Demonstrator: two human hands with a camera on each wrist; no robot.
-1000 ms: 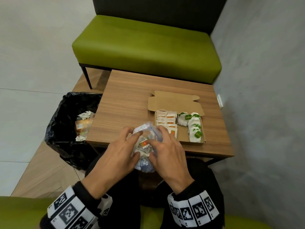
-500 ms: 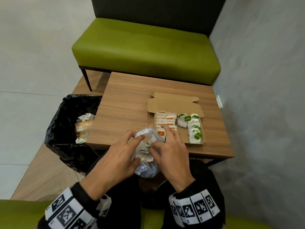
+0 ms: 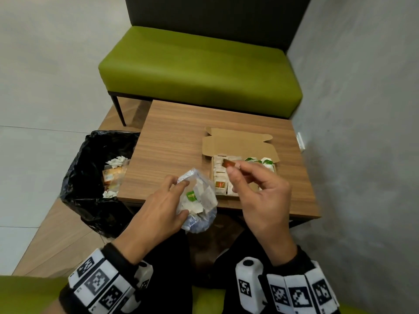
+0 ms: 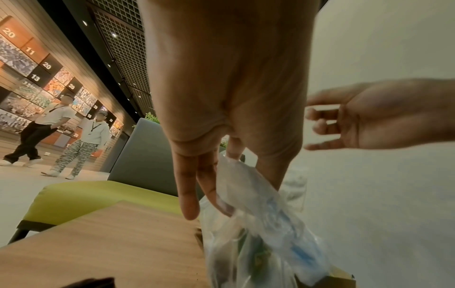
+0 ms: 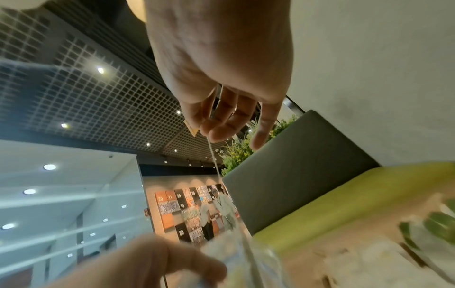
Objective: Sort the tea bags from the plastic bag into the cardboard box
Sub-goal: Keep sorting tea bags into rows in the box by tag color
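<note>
Lifted toward one o'clock since earlier, right hand (image 3: 258, 189) pinches an orange tea-bag tag (image 3: 229, 164); left hand (image 3: 158, 208) grips the plastic bag (image 3: 199, 198). Light, flimsy; hold by tag.

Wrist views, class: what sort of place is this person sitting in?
Probably a public lobby or lounge: a wall of numbered photo panels, passers-by walking, a grid ceiling with spotlights, and a green bench.

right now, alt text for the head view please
Over a wooden table, the right hand pinches an orange tea bag tag above an open cardboard box while the left hand holds a clear plastic bag.
</note>
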